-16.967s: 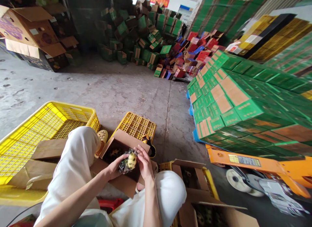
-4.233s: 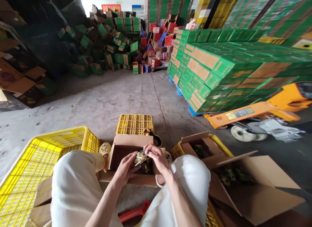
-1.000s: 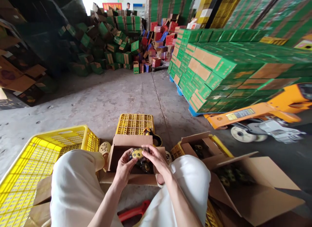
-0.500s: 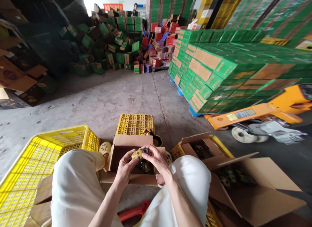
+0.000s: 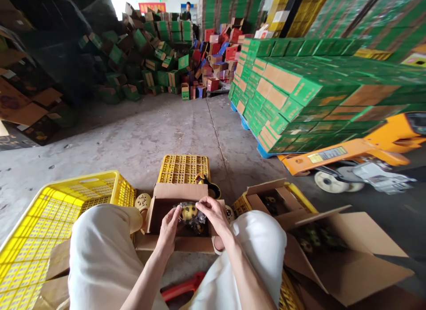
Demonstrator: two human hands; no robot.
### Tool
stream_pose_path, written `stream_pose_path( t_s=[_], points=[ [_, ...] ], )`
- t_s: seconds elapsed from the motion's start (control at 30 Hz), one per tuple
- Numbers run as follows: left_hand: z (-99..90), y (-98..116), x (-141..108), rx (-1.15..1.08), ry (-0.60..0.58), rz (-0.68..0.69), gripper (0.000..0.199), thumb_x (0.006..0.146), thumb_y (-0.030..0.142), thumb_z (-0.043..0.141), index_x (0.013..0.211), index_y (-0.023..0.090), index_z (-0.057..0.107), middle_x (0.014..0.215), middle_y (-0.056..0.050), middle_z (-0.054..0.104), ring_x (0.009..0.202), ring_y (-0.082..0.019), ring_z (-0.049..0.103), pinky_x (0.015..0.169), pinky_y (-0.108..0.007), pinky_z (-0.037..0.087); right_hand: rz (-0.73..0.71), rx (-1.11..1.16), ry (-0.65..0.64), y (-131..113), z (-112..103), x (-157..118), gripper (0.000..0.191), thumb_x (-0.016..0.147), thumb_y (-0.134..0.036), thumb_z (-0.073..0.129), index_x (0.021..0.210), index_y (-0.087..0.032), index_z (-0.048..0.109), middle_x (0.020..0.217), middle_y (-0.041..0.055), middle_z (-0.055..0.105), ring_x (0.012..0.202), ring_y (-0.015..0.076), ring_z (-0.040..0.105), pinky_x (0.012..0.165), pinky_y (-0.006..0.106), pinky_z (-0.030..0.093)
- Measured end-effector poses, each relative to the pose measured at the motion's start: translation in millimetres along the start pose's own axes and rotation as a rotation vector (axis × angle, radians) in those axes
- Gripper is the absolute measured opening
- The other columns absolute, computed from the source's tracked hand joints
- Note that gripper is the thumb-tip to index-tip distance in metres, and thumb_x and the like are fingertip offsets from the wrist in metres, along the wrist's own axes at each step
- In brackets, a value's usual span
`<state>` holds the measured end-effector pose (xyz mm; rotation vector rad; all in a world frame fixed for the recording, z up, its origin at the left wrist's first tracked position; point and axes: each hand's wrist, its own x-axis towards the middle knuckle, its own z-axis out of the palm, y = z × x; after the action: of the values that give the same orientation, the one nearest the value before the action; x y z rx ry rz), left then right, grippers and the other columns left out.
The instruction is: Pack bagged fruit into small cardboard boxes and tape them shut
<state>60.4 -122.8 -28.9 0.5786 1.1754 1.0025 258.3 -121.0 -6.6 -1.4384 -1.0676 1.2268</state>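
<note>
A yellow, dark-patched fruit-like piece (image 5: 188,212) in clear crinkled plastic is held between my two hands, over an open cardboard box (image 5: 179,191) between my feet. My left hand (image 5: 169,226) is closed, thumb and fingers pinching the left side of the wrapped piece. From the right, my right hand (image 5: 213,213) pinches the plastic near its upper edge. Below lies another plastic-wrapped piece (image 5: 199,229) in the box, partly hidden. The box's inside left part is dark.
An upturned yellow crate (image 5: 183,164) with a tape dispenser (image 5: 213,188) stands beyond the box. A large yellow crate (image 5: 83,185) is at left; open boxes (image 5: 362,268) holding wrapped pieces are at right. Behind are an orange pallet jack (image 5: 346,154) and stacked green boxes (image 5: 306,92).
My right fingers have shifted from around the piece to the plastic's edge. The piece has turned and shows more yellow, and the plastic is more spread out.
</note>
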Motion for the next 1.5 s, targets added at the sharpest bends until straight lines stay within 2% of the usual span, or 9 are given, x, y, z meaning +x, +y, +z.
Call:
stream_pose_path(
  t_s=[0.23, 0.47, 0.67, 0.73, 0.83, 0.93, 1.17, 1.33, 1.5],
  points=[
    [-15.9, -9, 13, -0.01, 0.176, 0.028, 0.062, 0.074, 0.048, 0.1, 0.127, 0.025, 0.078, 0.144, -0.012, 0.072, 0.132, -0.029, 0.068, 0.099, -0.035, 0.059, -0.138, -0.323, 0.208, 21, -7, 9, 0.021, 0.088, -0.043, 0.067, 0.077, -0.025, 0.066, 0.071, 0.0024, 0.072, 0.071, 0.0213, 0.069, 0.075, 0.033, 0.055],
    [-16.8, -17, 10, -0.017, 0.204, 0.076, 0.059, 0.078, 0.047, 0.096, 0.129, 0.025, 0.076, 0.142, -0.013, 0.072, 0.13, -0.029, 0.067, 0.102, -0.037, 0.056, 0.054, -0.098, -0.09, 27, 8, 3, 0.025, 0.097, -0.041, 0.061, 0.115, -0.026, 0.07, 0.105, 0.0068, 0.083, 0.088, 0.0241, 0.082, 0.074, 0.033, 0.064],
    [-16.0, -15, 11, -0.023, 0.23, 0.095, 0.055, 0.078, 0.045, 0.097, 0.125, 0.024, 0.078, 0.141, -0.013, 0.074, 0.13, -0.03, 0.068, 0.105, -0.038, 0.055, -0.029, -0.742, -0.385, 21, 10, -1, 0.019, 0.098, -0.034, 0.073, 0.089, -0.021, 0.083, 0.113, 0.0098, 0.085, 0.109, 0.0261, 0.08, 0.099, 0.031, 0.057],
    [-14.9, -15, 11, -0.041, 0.227, 0.084, 0.054, 0.077, 0.044, 0.097, 0.124, 0.023, 0.079, 0.141, -0.014, 0.074, 0.128, -0.03, 0.069, 0.104, -0.038, 0.055, -0.005, -0.837, -0.456, 21, 12, -5, 0.012, 0.095, -0.024, 0.076, 0.097, -0.02, 0.087, 0.122, 0.0123, 0.085, 0.117, 0.0276, 0.079, 0.103, 0.03, 0.056],
    [-14.5, -16, 11, -0.073, 0.212, 0.062, 0.055, 0.075, 0.042, 0.098, 0.123, 0.022, 0.079, 0.138, -0.015, 0.075, 0.123, -0.029, 0.071, 0.1, -0.038, 0.057, 0.027, -0.867, -0.41, 23, 13, -7, 0.033, 0.091, -0.004, 0.065, 0.112, -0.017, 0.088, 0.122, 0.016, 0.085, 0.121, 0.0289, 0.079, 0.105, 0.031, 0.055],
    [-15.4, -16, 13, -0.071, 0.2, 0.055, 0.057, 0.072, 0.043, 0.099, 0.121, 0.022, 0.08, 0.137, -0.015, 0.076, 0.121, -0.029, 0.072, 0.098, -0.038, 0.057, 0.035, -0.796, -0.298, 21, 11, -4, 0.044, 0.088, 0.001, 0.056, 0.108, -0.019, 0.09, 0.116, 0.0131, 0.087, 0.117, 0.0266, 0.08, 0.103, 0.03, 0.055],
    [-12.4, -12, 10, 0.014, 0.043, -0.027, 0.06, 0.074, 0.047, 0.1, 0.125, 0.022, 0.082, 0.143, -0.015, 0.076, 0.135, -0.032, 0.068, 0.107, -0.037, 0.054, 0.036, -0.163, -0.114, 2, 2, 0, 0.022, 0.087, -0.024, 0.061, 0.088, -0.021, 0.082, 0.085, 0.003, 0.082, 0.08, 0.0213, 0.075, 0.076, 0.03, 0.055],
    [-10.4, -9, 6, -0.027, -0.072, -0.106, 0.078, 0.072, 0.05, 0.103, 0.14, 0.021, 0.076, 0.139, -0.017, 0.077, 0.114, -0.029, 0.077, 0.085, -0.032, 0.062, 0.057, 0.075, -0.115, -6, 2, -3, 0.013, 0.083, -0.036, 0.068, 0.084, -0.024, 0.074, 0.087, 0.0001, 0.077, 0.083, 0.0202, 0.07, 0.077, 0.03, 0.053],
    [-11.5, -2, 2, -0.059, -0.191, -0.09, 0.058, 0.067, 0.047, 0.106, 0.111, 0.015, 0.086, 0.115, -0.013, 0.083, 0.096, -0.021, 0.077, 0.08, -0.026, 0.062, 0.069, 0.153, -0.062, -7, 2, -3, 0.016, 0.084, -0.04, 0.073, 0.095, -0.028, 0.072, 0.099, 0.0008, 0.081, 0.099, 0.0247, 0.075, 0.09, 0.035, 0.056]
  ],
)
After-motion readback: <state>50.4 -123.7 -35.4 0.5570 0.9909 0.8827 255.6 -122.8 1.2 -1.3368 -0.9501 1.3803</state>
